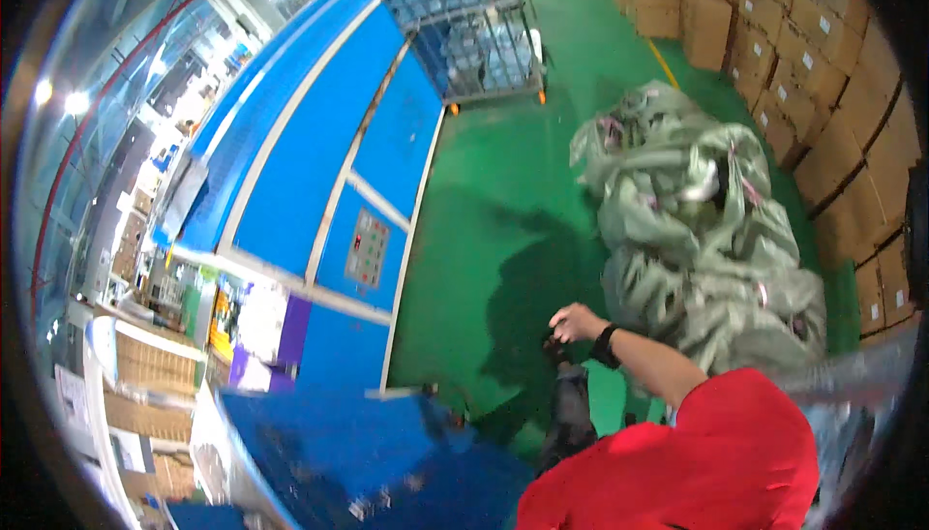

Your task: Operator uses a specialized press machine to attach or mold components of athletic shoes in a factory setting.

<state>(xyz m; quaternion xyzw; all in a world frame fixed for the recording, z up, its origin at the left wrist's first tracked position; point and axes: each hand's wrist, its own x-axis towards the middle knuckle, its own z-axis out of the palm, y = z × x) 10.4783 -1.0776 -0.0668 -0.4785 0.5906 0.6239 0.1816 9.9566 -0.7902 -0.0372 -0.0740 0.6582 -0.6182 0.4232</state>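
My right hand (578,322) reaches in from the lower right, over the green floor, with a dark band (605,346) round its wrist and a red sleeve (740,409) on the arm. Its fingers are curled in, and nothing shows between them. My dark trouser leg (573,404) and dark shoe (554,348) are just below it. Large grey-green woven sacks (677,211) lie in a row to the right of the hand, apart from it. My left hand is out of view.
A long blue machine (300,143) with a button panel (368,249) runs along the left. Beyond it stands a wheeled wire cage cart (484,51) full of bluish packs. Stacked cardboard boxes (823,65) line the right. A blue surface (387,462) lies at the lower left.
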